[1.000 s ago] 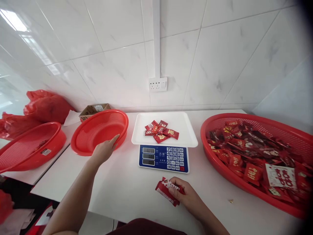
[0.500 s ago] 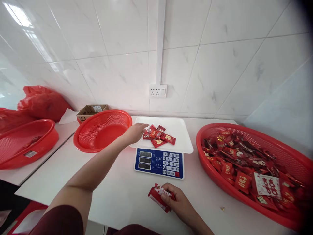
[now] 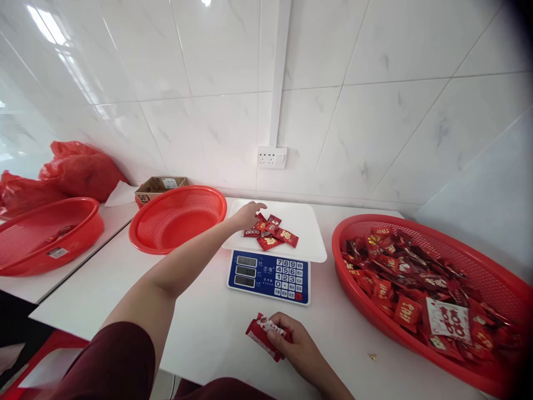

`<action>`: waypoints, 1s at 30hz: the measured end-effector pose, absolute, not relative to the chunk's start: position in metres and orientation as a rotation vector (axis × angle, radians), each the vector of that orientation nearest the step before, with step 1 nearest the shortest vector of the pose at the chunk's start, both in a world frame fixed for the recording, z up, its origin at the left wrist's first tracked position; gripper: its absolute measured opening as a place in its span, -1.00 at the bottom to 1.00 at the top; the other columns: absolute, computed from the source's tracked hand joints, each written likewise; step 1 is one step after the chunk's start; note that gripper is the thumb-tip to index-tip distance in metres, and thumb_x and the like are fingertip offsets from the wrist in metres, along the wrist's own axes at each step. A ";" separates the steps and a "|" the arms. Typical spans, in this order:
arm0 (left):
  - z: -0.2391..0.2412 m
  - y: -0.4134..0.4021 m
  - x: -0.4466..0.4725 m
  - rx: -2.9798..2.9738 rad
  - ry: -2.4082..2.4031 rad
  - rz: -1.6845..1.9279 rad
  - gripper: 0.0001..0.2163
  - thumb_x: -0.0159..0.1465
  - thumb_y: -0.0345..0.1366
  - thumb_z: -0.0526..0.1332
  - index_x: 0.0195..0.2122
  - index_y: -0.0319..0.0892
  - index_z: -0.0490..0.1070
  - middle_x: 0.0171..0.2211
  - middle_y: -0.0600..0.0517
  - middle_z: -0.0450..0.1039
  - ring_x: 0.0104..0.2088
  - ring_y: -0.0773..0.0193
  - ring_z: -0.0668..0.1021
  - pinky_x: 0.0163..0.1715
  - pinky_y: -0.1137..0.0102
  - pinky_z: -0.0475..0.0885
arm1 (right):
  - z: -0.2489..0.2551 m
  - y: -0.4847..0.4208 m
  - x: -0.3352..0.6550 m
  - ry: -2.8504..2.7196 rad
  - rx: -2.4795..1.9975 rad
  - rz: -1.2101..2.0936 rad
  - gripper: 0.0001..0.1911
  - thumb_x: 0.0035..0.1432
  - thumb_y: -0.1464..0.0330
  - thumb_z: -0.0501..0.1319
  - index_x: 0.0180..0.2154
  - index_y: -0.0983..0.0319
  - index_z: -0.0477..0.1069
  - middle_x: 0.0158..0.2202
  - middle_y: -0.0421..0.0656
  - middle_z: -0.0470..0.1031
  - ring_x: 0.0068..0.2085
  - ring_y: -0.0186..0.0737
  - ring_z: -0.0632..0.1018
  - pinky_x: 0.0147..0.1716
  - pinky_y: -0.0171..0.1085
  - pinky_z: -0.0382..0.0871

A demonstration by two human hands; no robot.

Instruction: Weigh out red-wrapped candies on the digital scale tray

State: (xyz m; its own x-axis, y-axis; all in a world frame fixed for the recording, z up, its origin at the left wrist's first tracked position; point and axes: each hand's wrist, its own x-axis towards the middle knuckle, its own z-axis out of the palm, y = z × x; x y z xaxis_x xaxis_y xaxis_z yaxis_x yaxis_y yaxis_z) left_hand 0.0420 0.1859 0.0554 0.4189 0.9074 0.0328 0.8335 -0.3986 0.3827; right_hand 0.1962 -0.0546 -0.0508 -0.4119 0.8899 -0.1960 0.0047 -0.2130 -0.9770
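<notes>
A blue-faced scale (image 3: 270, 275) with a white weighing tray (image 3: 302, 244) stands mid-table. Several red candy packets (image 3: 272, 234) lie in a small pile on the tray. My left hand (image 3: 249, 215) reaches across to the tray, fingers spread, fingertips at the left edge of the pile. My right hand (image 3: 295, 348) rests on the table near me, closed on a few red-and-white candy packets (image 3: 261, 335). An empty red basket (image 3: 179, 218) sits left of the scale.
A big red basket (image 3: 420, 283) full of red candy packets fills the right side. On the left are another red basket (image 3: 45, 234), red plastic bags (image 3: 79, 172) and a cardboard box (image 3: 160, 187). A wall socket (image 3: 271, 157) sits above the scale.
My left hand left the empty red basket's rim and moved right onto the weighing tray, reaching the candy pile. My right hand stayed put with its packets.
</notes>
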 end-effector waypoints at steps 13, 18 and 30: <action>0.082 0.161 0.017 2.244 1.502 0.258 -0.62 0.23 -0.40 -0.10 0.07 -0.10 0.20 -0.23 0.01 0.47 -0.35 0.33 0.52 -0.45 0.49 0.39 | -0.051 -0.054 0.199 -1.342 -1.116 1.686 -0.56 -0.01 -0.03 0.18 -0.41 0.24 0.31 -0.52 -0.24 0.31 -0.54 -0.37 0.32 -0.56 -0.37 0.23; 0.071 0.142 0.017 2.352 1.515 0.023 -0.61 0.07 -0.02 0.17 -0.15 -0.12 0.39 -0.16 -0.05 0.44 -0.25 0.14 0.50 -0.34 0.36 0.39 | -0.053 -0.053 0.198 -1.355 -1.154 1.688 -0.54 -0.02 -0.04 0.18 -0.40 0.24 0.31 -0.50 -0.23 0.34 -0.52 -0.35 0.35 -0.54 -0.37 0.25; 0.095 0.134 0.006 2.542 1.653 -0.168 -0.69 0.03 -0.30 0.18 -0.16 -0.07 0.39 -0.14 0.02 0.43 -0.19 0.15 0.48 -0.31 0.40 0.36 | -0.050 -0.052 0.197 -1.358 -1.168 1.713 -0.55 -0.02 -0.04 0.19 -0.39 0.24 0.32 -0.48 -0.22 0.39 -0.50 -0.33 0.38 -0.50 -0.35 0.25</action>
